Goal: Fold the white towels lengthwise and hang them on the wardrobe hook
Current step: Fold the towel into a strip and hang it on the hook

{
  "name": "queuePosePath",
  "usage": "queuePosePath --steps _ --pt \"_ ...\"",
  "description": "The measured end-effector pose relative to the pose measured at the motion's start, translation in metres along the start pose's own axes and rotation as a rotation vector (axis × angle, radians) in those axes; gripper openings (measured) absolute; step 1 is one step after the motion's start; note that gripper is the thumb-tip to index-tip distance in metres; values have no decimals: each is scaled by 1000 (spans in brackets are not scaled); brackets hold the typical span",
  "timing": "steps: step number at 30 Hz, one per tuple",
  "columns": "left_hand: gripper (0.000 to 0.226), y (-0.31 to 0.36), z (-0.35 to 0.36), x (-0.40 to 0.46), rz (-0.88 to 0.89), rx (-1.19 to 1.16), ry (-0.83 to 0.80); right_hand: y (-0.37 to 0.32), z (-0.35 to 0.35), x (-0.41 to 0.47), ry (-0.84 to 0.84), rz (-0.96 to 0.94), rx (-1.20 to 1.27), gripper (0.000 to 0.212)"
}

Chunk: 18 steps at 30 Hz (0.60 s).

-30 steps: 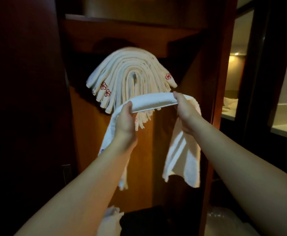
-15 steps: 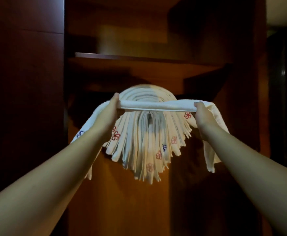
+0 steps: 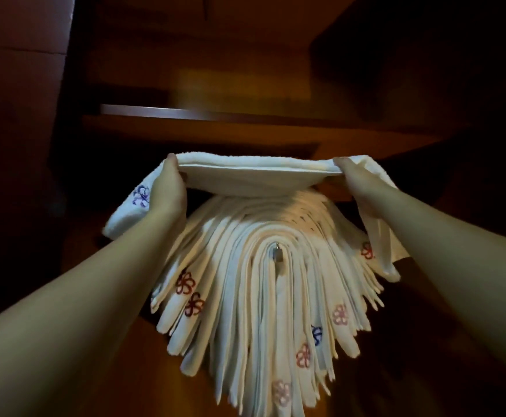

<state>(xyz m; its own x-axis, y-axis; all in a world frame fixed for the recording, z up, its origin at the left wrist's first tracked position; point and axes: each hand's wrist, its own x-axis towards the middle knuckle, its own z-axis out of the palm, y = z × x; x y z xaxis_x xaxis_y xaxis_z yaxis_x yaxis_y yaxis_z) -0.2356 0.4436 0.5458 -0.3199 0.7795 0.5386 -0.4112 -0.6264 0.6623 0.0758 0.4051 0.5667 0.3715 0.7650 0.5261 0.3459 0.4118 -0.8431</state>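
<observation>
Hard to make out much beyond the lit middle: dark wardrobe (image 3: 275, 70) sides to left and right, upper interior lost in shadow and blur. Only the edge of a shelf (image 3: 215, 114) clear, running across above the hands. Hook (image 3: 276, 254) nearly buried, just a small metal tip showing at the centre of the arch of hung towels (image 3: 260, 311). Lower ends of those towels cut off by the bottom edge. Fingers of both hands hidden behind the cloth, only backs and thumbs seen; both forearms cut off at the near corners.

Inside the wardrobe, below the shelf: a thick stack of white folded towels draped over the hook, fanning down left and right, with small embroidered flowers in red, pink and blue near the ends.

Held flat and stretched just above the top of that stack, apparently not yet resting on it: one folded white towel (image 3: 257, 176), a long narrow band. Left hand (image 3: 167, 188) gripping its left part, thumb on top, the loose end with a blue flower (image 3: 141, 195) hanging down on the left past the wrist. Right hand (image 3: 355, 179) gripping the right part likewise, the other end trailing down on the right beside the forearm and overlapping the edge of the stack
</observation>
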Motion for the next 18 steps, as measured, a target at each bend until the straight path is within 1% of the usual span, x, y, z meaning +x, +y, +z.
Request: queuePosePath --steps 4,7,9,11,13,15,16,18 --pt "36 0 9 21 114 -49 9 -13 0 36 -70 -93 30 87" --pt "42 4 10 23 200 -127 -51 -16 -5 48 -101 -195 34 72" --pt "45 1 7 23 236 -138 -97 -9 -8 55 -64 -238 45 75" --pt "53 -5 5 22 241 -106 -161 1 -10 64 -52 -274 25 73" --pt "61 -9 6 24 214 -75 -151 8 -8 74 -134 -303 27 67" --pt "73 -13 6 29 158 -18 -189 11 -5 87 -175 -320 13 61" --pt "79 -15 6 33 140 5 -217 12 -3 92 -202 -305 7 59" --pt "84 -19 4 43 142 10 -222 13 1 99 -299 -209 1 66"
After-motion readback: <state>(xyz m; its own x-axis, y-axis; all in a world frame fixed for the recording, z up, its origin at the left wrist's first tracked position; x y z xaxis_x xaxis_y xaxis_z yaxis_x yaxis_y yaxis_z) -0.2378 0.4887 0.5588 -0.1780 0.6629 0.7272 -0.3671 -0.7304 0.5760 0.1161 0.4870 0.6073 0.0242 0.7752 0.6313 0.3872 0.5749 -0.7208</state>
